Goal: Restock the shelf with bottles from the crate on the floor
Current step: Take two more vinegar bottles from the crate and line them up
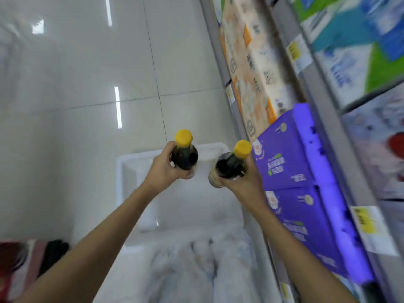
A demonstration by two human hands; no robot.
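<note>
Both forearms out over white plastic crate point(122, 171); left hand point(162, 171), right hand point(244, 182) each clamp yellow-capped dark bottle point(184, 156), point(229, 165). Carry step; next, swing toward grey shelf point(341, 136) right of crate, find gap.

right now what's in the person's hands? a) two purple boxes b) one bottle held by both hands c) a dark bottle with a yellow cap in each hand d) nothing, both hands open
c: the left hand grips one dark bottle and the right hand grips another bottle, each with a yellow cap, held above the white crate.

Glossy tiled floor point(87, 73), white plastic crate point(119, 171)
</note>
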